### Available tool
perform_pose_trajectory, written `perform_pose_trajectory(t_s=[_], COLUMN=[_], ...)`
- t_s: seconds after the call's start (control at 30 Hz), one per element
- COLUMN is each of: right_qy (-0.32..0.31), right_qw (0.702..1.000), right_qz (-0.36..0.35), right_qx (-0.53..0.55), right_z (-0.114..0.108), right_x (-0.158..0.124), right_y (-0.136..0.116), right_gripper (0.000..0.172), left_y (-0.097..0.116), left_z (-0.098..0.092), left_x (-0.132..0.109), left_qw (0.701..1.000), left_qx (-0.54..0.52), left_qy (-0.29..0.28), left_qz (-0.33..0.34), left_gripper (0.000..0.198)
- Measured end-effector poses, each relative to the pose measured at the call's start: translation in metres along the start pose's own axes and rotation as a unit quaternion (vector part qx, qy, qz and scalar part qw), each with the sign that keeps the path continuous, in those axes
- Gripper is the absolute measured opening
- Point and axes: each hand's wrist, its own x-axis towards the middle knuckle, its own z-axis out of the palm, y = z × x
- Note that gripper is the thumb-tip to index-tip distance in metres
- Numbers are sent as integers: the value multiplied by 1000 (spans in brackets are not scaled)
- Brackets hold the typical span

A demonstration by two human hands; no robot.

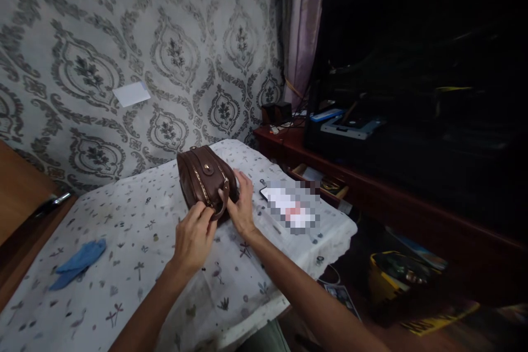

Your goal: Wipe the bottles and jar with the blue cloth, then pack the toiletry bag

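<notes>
A brown leather handbag (200, 173) with gold-toned zippers and a round metal stud sits on the patterned tablecloth. At its near end, my left hand (194, 234) has its fingers bent and closed near the end of a zipper and the strap loop (225, 201). The exact bit under those fingertips is hidden. My right hand (242, 203) grips the bag's right side, thumb by the strap and fingers along the leather.
A phone (284, 206) with a blurred screen lies right of the bag. On the left is a blue cloth (80, 263). A dark red cabinet with an open drawer (325, 184) and a large dark screen (412, 66) stand at right. A yellow container (383, 280) sits below.
</notes>
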Motion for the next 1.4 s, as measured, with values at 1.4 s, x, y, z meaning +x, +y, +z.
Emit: perform_pose_trajectory(t_s=[1.4], right_qy=[-18], right_qw=[995], right_qz=[82], right_qx=[52], right_z=[-13], right_x=[-13], right_y=[5], right_gripper=[60], left_y=[1], left_z=[-2], left_x=[82], left_qw=[980], left_qx=[-178], left_qy=[17], left_qz=[-84], left_gripper=[14])
